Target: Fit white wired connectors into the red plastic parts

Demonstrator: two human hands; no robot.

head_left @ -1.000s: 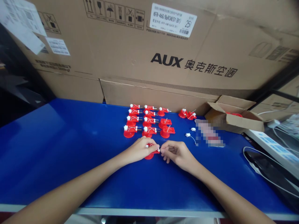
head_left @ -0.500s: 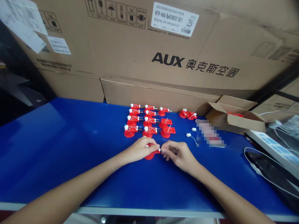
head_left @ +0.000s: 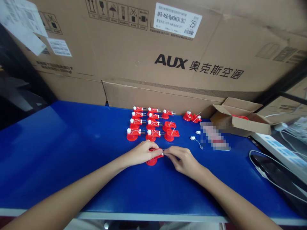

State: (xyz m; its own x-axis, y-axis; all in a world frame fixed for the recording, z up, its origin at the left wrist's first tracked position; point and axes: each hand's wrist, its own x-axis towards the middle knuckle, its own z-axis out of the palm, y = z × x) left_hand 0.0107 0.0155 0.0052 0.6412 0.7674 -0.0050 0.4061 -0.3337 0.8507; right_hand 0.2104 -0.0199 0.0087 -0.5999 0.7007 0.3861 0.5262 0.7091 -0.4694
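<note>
Red mount (head_left: 151, 162) in left hand (head_left: 143, 153), right hand (head_left: 183, 160) at its tip.

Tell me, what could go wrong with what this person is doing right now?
The red part in the left hand sits close to the other red parts, so a slip might knock them out of their rows. The right hand seems to pinch something too tiny to make out at the red part's end, and that could slip from its fingers. The loose white connectors nearby could also get brushed aside.
</note>
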